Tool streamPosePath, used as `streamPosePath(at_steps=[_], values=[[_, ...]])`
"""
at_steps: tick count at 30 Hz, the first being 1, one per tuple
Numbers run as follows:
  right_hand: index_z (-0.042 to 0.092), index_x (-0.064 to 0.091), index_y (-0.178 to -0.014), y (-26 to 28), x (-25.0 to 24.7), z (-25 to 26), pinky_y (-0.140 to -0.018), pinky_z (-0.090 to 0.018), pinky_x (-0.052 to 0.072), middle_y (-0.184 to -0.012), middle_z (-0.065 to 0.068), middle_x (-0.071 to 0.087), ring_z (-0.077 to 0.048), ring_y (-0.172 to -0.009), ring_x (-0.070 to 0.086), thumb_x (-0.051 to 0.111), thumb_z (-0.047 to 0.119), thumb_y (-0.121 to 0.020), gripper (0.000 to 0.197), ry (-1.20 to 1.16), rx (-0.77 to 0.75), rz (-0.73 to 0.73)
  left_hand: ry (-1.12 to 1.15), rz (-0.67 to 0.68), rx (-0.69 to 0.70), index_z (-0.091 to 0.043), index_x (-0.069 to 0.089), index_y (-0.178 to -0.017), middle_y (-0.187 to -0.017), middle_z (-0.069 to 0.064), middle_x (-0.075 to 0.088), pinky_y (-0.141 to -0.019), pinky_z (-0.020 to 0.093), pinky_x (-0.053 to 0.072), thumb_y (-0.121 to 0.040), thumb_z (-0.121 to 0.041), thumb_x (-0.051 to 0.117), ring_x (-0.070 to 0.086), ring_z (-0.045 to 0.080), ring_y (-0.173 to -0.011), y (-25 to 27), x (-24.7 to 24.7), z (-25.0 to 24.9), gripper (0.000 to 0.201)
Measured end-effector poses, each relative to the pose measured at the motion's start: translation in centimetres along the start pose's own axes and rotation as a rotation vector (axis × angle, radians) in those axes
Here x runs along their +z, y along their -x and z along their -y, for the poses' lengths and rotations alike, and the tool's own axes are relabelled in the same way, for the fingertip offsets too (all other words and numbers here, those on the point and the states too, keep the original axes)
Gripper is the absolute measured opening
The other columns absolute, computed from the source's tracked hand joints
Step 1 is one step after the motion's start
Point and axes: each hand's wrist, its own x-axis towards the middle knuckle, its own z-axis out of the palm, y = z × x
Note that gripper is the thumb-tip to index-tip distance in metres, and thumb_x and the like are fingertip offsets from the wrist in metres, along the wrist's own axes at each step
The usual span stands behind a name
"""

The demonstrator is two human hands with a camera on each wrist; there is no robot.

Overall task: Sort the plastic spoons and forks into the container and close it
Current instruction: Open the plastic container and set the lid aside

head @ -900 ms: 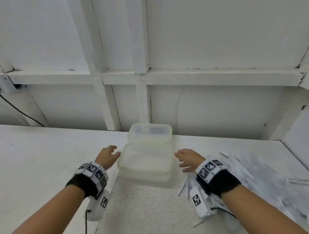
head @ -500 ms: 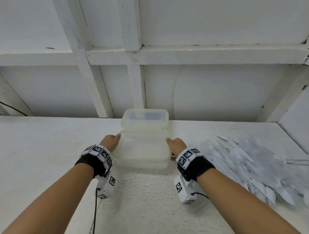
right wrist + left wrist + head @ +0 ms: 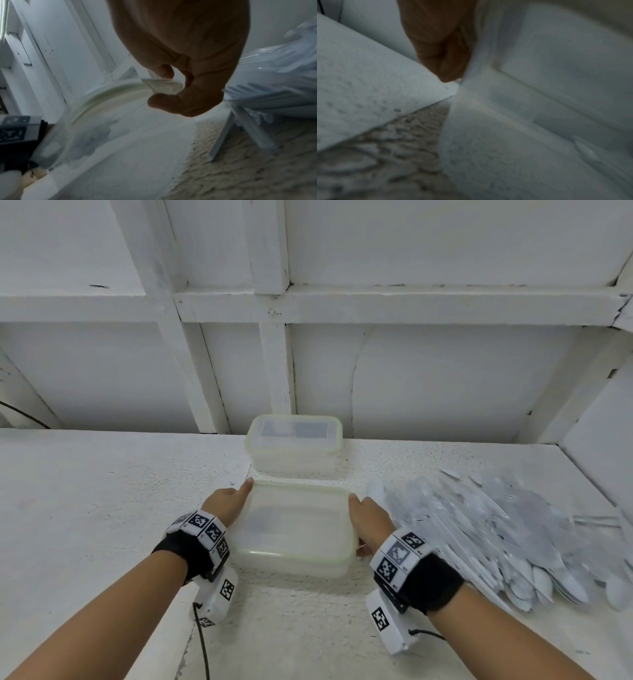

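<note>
Near container [image 3: 294,529], lid on, now gripped at both short sides; taken as landmark. Against the picture half a second back: separated from second lidded container [image 3: 294,445], which sits just behind it near the wall, a gap of shelf [image 3: 102,491] between. Earlier the two appeared to touch, so near one apparently drawn forward.

Left hand [image 3: 227,503]: on left side, index finger laid straight along far-left corner; other fingers hidden, grip not clear. Right hand [image 3: 368,517]: on right side; right wrist view shows thumb and fingers pinching right latch flap [image 3: 163,85].

Cutlery pile [image 3: 496,535]: heaped just right of container, untouched.

Judgement: opening stage. Latches to release, lid to lift; no sorting begun.
</note>
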Motion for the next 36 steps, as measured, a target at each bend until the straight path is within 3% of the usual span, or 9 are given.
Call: streamPosePath(at_steps=[3,12,15,18,22,26,30,33,36], values=[[0.002,0.040,-0.132,0.1,0.1,0.2,-0.092,-0.037,0.044,-0.127,-0.018,0.052,-0.032,-0.111,0.053,0.018,0.041,-0.101,0.054,0.115,-0.074,-0.068,-0.039,-0.089,0.012,-0.005,0.049,-0.073,-0.074,0.007,0.052,-0.057,0.023,0.030,-0.094,-0.056,0.032,0.051,0.025,-0.079,0.0,0.0,0.6,0.057],[-0.004,0.042,-0.125,0.4,1.7,-0.1,-0.074,-0.028,0.038,-0.121,-0.017,0.056,-0.029,-0.106,0.056,0.013,0.037,-0.102,0.055,0.158,-0.078,-0.185,-0.054,-0.049,0.016,-0.004,0.052,-0.084,-0.081,0.008,0.052,-0.076,0.027,0.032,-0.095,-0.054,0.030,0.047,0.023,-0.085,-0.3,0.0,0.8,0.056],[-0.003,0.042,-0.124,0.3,1.9,0.0,-0.075,-0.029,0.039,-0.119,-0.017,0.058,-0.029,-0.105,0.057,0.014,0.037,-0.102,0.054,0.135,-0.055,-0.204,-0.021,-0.025,0.010,-0.005,0.050,-0.083,-0.085,0.009,0.052,-0.077,0.028,0.031,-0.096,-0.054,0.029,0.046,0.024,-0.085,-0.6,0.2,0.9,0.054],[-0.003,0.042,-0.123,0.1,2.1,-0.1,-0.073,-0.028,0.039,-0.117,-0.017,0.059,-0.028,-0.096,0.058,0.014,0.038,-0.102,0.054,0.118,-0.043,-0.218,0.001,-0.022,0.010,-0.007,0.049,-0.076,-0.073,0.003,0.048,-0.076,0.028,0.031,-0.095,-0.054,0.029,0.047,0.024,-0.085,-0.8,0.4,1.1,0.054],[-0.002,0.043,-0.124,0.2,2.2,-0.1,-0.073,-0.029,0.038,-0.119,-0.018,0.058,-0.030,-0.105,0.058,0.014,0.038,-0.102,0.054,0.098,-0.026,-0.231,-0.005,-0.030,0.026,-0.006,0.049,-0.083,-0.068,0.000,0.044,-0.075,0.028,0.032,-0.095,-0.055,0.027,0.047,0.023,-0.083,-0.9,0.5,1.3,0.055],[-0.003,0.043,-0.125,0.2,2.3,-0.1,-0.079,-0.031,0.041,-0.122,-0.019,0.057,-0.032,-0.107,0.057,0.013,0.039,-0.102,0.057,0.084,-0.011,-0.229,-0.027,-0.035,0.037,-0.005,0.052,-0.083,-0.079,0.006,0.051,-0.075,0.028,0.032,-0.096,-0.055,0.026,0.048,0.024,-0.084,-0.9,0.5,1.4,0.058],[-0.003,0.046,-0.124,0.2,2.4,-0.1,-0.087,-0.034,0.043,-0.122,-0.020,0.057,-0.032,-0.108,0.057,0.011,0.038,-0.102,0.059,0.096,-0.019,-0.232,-0.038,-0.036,0.037,-0.006,0.052,-0.081,-0.074,0.003,0.049,-0.071,0.029,0.033,-0.095,-0.056,0.026,0.049,0.024,-0.082,-1.1,0.7,1.6,0.058],[-0.004,0.047,-0.124,0.3,2.3,-0.1,-0.086,-0.033,0.042,-0.123,-0.019,0.056,-0.032,-0.110,0.056,0.010,0.035,-0.102,0.058,0.113,-0.034,-0.245,-0.063,-0.033,0.029,-0.005,0.053,-0.081,-0.070,0.002,0.048,-0.072,0.028,0.033,-0.095,-0.057,0.026,0.049,0.024,-0.082,-1.0,0.4,1.5,0.060],[-0.004,0.048,-0.122,0.4,2.3,-0.1,-0.086,-0.033,0.042,-0.122,-0.019,0.057,-0.032,-0.110,0.056,0.009,0.035,-0.102,0.058,0.121,-0.033,-0.253,-0.068,-0.033,0.024,-0.004,0.057,-0.083,-0.080,0.007,0.054,-0.074,0.028,0.033,-0.095,-0.057,0.027,0.050,0.025,-0.084,-0.9,0.3,1.3,0.062]])
